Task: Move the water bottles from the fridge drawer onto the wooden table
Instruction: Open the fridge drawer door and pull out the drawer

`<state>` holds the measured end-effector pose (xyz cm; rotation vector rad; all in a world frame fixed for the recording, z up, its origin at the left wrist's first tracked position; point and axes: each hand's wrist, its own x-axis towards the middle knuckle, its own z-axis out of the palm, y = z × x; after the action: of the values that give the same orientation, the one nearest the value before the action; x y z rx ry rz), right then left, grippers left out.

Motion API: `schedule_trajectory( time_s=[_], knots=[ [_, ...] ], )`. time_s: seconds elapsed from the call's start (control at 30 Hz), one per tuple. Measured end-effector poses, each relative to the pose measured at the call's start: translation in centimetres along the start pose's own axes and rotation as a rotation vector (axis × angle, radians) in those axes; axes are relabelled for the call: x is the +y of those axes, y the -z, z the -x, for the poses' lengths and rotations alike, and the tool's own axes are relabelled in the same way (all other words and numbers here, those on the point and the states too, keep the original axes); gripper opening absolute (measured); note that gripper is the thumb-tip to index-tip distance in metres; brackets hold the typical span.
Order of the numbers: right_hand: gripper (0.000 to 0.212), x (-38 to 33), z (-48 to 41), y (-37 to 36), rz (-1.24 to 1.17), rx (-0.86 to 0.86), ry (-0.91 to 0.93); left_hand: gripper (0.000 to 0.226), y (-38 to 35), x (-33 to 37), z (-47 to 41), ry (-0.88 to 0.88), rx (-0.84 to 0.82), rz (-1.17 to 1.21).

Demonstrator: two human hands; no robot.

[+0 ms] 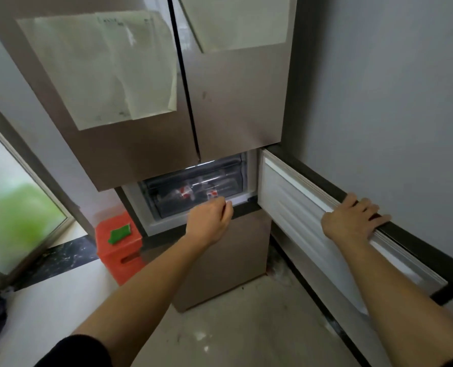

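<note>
Your right hand [353, 221] is gripping the open door [294, 207] along its top edge. Your left hand [210, 221], fingers curled, seems to be pinching the rim of the fridge drawer [172, 207], where the water bottles [185, 193] are lying.

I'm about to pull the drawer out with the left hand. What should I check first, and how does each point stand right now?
1. Path: the fridge door is swung open, out of the drawer's way: ok.
2. Door hold: the right hand grips the door's top edge: ok.
3. Drawer hold: the left hand curls its fingers at the front lip of the drawer, but the hold itself is hidden: cannot tell.
4. Load: red-labelled water bottles lie inside the drawer: ok.
5. Access: the drawer sits in its compartment, too far in to lift bottles: not ok.
6. Drop spot: the wooden table is out of view: cannot tell.
</note>
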<state>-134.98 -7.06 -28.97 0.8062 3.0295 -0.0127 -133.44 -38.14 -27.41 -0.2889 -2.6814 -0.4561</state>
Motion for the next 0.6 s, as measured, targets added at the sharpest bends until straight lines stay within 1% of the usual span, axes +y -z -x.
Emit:
schedule_trajectory(
  time_s=[0.07, 0.13, 0.2, 0.27, 0.33, 0.37, 0.43, 0.47, 0.53, 0.6],
  knots=[
    [0.085, -3.3, 0.1, -0.2, 0.006, 0.058, 0.116, 0.030, 0.9, -3.0, -2.4, -0.016, 0.099, -0.071],
    [0.088, -7.7, 0.5, -0.5, -0.044, 0.109, 0.239, 0.030, 2.0, -6.4, -4.4, -0.048, 0.156, -0.143],
    [0.088, -12.8, 0.9, -0.9, -0.145, 0.101, 0.311, 0.039, 3.0, -10.1, -5.8, -0.047, 0.128, -0.226],
    [0.088, -17.6, 1.4, -1.6, -0.234, 0.044, 0.376, 0.051, 3.6, -13.7, -6.4, -0.001, 0.087, -0.328],
    [0.088, -21.8, 1.8, -2.5, -0.342, -0.039, 0.436, 0.070, 4.0, -16.9, -6.9, 0.020, 0.075, -0.414],
    [0.087, -23.6, 1.9, -3.1, -0.405, -0.093, 0.460, 0.076, 4.0, -18.3, -7.1, 0.031, 0.066, -0.446],
    [0.084, -26.8, 2.0, -4.3, -0.527, -0.228, 0.497, 0.081, 3.7, -20.5, -7.3, 0.055, 0.047, -0.499],
    [0.079, -28.2, 1.8, -4.9, -0.595, -0.309, 0.503, 0.082, 3.4, -21.5, -7.4, 0.058, 0.048, -0.530],
    [0.063, -30.6, 0.8, -5.8, -0.745, -0.467, 0.475, 0.082, 2.4, -22.9, -7.4, 0.032, 0.072, -0.593],
    [0.046, -32.6, -0.5, -6.4, -0.957, -0.621, 0.380, 0.080, 1.4, -23.6, -7.6, 0.004, 0.115, -0.621]
  ],
)
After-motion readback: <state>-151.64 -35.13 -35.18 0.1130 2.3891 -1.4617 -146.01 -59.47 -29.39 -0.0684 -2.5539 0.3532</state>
